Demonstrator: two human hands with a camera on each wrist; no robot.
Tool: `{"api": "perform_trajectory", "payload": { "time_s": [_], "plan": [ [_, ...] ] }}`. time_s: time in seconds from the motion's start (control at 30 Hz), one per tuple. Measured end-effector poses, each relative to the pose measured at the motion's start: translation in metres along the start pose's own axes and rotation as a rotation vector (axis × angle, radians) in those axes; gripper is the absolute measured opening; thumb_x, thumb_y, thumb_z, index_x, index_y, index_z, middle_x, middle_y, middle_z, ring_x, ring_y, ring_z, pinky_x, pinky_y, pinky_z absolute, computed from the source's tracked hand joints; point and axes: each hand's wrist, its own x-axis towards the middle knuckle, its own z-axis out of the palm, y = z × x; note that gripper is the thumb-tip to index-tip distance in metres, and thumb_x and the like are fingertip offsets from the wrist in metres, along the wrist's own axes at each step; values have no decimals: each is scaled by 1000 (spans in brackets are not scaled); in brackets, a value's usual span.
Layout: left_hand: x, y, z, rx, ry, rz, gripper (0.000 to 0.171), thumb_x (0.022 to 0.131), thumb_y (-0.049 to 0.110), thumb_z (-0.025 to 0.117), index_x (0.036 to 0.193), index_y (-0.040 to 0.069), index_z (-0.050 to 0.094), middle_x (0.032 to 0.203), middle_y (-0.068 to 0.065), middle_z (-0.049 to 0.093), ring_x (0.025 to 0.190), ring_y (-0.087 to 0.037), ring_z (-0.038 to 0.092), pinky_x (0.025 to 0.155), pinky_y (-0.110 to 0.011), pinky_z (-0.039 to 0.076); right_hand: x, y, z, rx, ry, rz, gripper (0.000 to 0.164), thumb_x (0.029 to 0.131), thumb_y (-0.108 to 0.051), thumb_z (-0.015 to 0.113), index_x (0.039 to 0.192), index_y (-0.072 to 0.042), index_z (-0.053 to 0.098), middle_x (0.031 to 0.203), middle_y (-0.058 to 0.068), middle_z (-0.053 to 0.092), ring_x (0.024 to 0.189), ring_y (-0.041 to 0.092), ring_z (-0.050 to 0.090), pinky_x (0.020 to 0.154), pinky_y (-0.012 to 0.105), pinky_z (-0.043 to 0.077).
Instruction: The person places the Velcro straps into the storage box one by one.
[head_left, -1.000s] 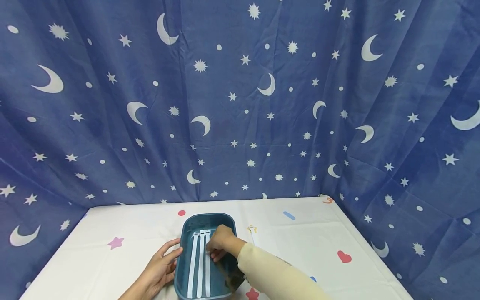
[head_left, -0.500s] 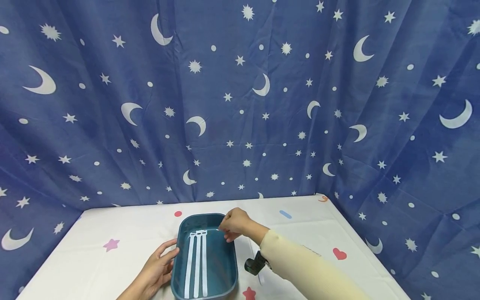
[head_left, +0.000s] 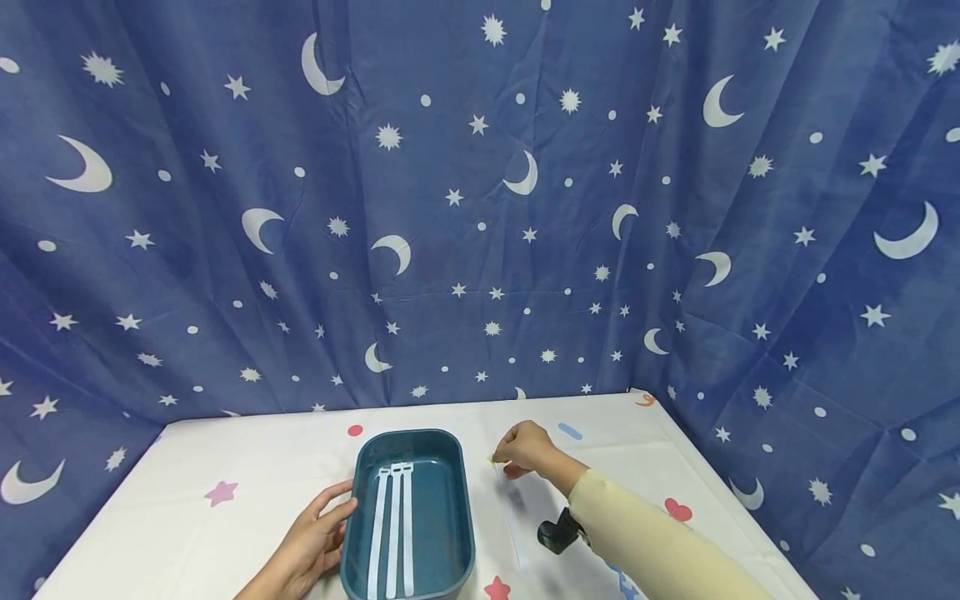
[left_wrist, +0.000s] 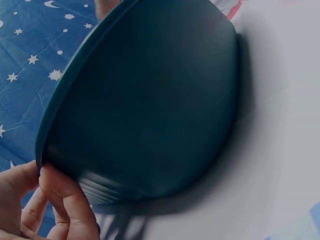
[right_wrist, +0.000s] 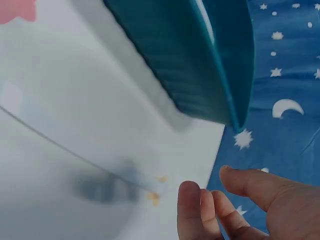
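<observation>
A dark teal plastic bin (head_left: 467, 533) stands on the table. Inside it, 3 white flat straps (head_left: 394, 533) with slotted heads lie side by side. My left hand (head_left: 313, 542) holds the bin's left rim; in the left wrist view its fingertips (left_wrist: 62, 187) meet the outer wall under the lip. My right hand (head_left: 528, 448) hovers to the right of the bin, thumb and fingers apart with nothing visible between them. Below it, another pale strap (head_left: 516, 533) lies lengthwise on the tabletop, its far end near a printed yellow star.
The table (head_left: 285, 458) wears a white cover printed with coloured shapes. A blue curtain (head_left: 450, 250) with moons and stars hangs behind and at the sides. A dark wrist camera (head_left: 558, 533) sticks out below my right sleeve.
My right hand has left the inside of the bin and moved right, over the strap on the table. My left hand keeps its place at the rim. The head view has shifted slightly.
</observation>
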Motion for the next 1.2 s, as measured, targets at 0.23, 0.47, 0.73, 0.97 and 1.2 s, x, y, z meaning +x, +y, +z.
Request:
{"api": "perform_trajectory", "payload": {
  "time_s": [0.23, 0.47, 0.73, 0.97, 1.2],
  "plan": [
    [0, -2, 0, -8, 12, 3, 58, 98, 27, 61, 147, 9, 36, 89, -5, 65, 73, -10, 59, 65, -29, 57, 1, 29, 9, -22, 35, 33, 10, 77, -2, 77, 74, -1, 68, 70, 5, 64, 54, 9, 60, 56, 24, 58],
    [-3, -3, -1, -21, 16, 14, 59, 97, 26, 61, 147, 8, 37, 87, -5, 66, 71, -9, 59, 64, -28, 56, 3, 51, 26, -59, 93, 28, 15, 76, -3, 79, 76, -3, 65, 67, 4, 60, 54, 9, 57, 52, 20, 52],
    [-3, -5, -3, -25, 7, 26, 58, 99, 25, 59, 148, 8, 35, 85, -4, 65, 70, -9, 61, 62, -27, 57, 5, 67, 36, -114, 163, -18, 19, 73, -7, 82, 71, -5, 64, 59, 2, 59, 50, 8, 55, 47, 19, 48],
    [-2, -7, -1, -31, 12, 33, 58, 98, 25, 60, 148, 7, 36, 86, -5, 65, 71, -11, 61, 63, -29, 56, -1, 73, 43, -128, 237, -74, 26, 70, -11, 86, 71, -6, 61, 53, -1, 57, 45, 7, 51, 47, 20, 42],
    [-1, -3, 2, -12, 16, 28, 59, 97, 28, 62, 147, 9, 38, 91, -7, 66, 74, -12, 62, 66, -32, 58, -6, 73, 44, -149, 310, -82, 27, 65, -9, 88, 71, -5, 63, 61, 0, 58, 57, 14, 53, 50, 25, 44]
  ]
}}
